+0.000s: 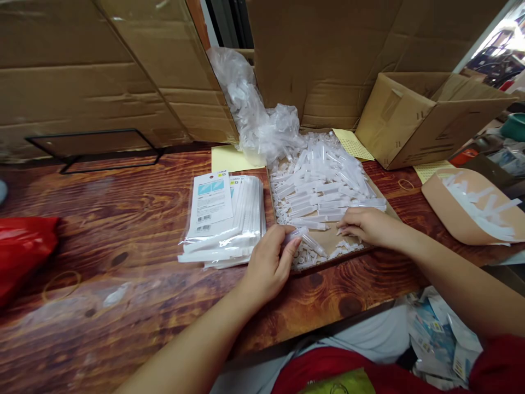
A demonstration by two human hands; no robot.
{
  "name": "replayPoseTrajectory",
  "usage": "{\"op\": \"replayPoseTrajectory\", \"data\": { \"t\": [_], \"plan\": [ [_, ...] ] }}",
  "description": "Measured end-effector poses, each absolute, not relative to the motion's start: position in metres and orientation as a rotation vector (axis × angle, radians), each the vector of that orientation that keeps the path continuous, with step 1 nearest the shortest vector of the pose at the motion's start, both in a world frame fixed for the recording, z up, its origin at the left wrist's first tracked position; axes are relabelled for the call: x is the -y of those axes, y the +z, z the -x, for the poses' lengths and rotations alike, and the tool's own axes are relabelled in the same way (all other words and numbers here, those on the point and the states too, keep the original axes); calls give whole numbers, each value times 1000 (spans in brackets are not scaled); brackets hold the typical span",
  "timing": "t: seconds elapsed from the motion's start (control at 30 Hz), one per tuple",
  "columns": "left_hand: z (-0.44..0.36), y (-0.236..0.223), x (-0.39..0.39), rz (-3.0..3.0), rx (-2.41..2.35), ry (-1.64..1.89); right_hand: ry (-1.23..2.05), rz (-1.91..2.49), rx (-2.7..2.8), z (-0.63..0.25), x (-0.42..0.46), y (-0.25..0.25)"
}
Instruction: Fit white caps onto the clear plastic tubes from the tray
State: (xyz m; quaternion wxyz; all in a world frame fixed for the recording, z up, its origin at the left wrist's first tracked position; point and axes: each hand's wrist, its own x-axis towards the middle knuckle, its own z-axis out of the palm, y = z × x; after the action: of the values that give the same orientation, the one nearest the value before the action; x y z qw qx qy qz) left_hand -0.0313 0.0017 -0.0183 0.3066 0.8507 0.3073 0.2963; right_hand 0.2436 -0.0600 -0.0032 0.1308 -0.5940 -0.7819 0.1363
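Observation:
My left hand is closed around a translucent plastic tube at the near left corner of a shallow cardboard tray. Over the tray's near right part, my right hand has its fingers pinched together, low above small white plastic pieces. Whatever lies between those fingertips is too small to make out. Many more translucent tubes are heaped across the tray, mostly on their sides. Left of the tray, close to my left hand, lies a stack of clear packets with printed cards.
Behind the tray are a crumpled clear plastic bag and an open cardboard box. To the right sits a tan bin of white strips. A black wire frame, rubber band and red bag are at left.

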Motion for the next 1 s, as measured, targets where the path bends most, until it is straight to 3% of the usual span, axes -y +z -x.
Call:
{"op": "replayPoseTrajectory", "data": {
  "t": [0.3,0.5,0.7,1.0],
  "plan": [
    [31,-20,-4,-2107,-831,778,632,1199,1855,-212,34,37],
    [31,-20,-2,-2070,-791,787,815,1187,1492,-176,25,16],
    [30,-19,-1,-2034,-787,823,650,1297,1632,-178,37,7],
    [29,-21,3,-2018,-700,831,922,1089,1290,-153,52,6]
  ]
}}
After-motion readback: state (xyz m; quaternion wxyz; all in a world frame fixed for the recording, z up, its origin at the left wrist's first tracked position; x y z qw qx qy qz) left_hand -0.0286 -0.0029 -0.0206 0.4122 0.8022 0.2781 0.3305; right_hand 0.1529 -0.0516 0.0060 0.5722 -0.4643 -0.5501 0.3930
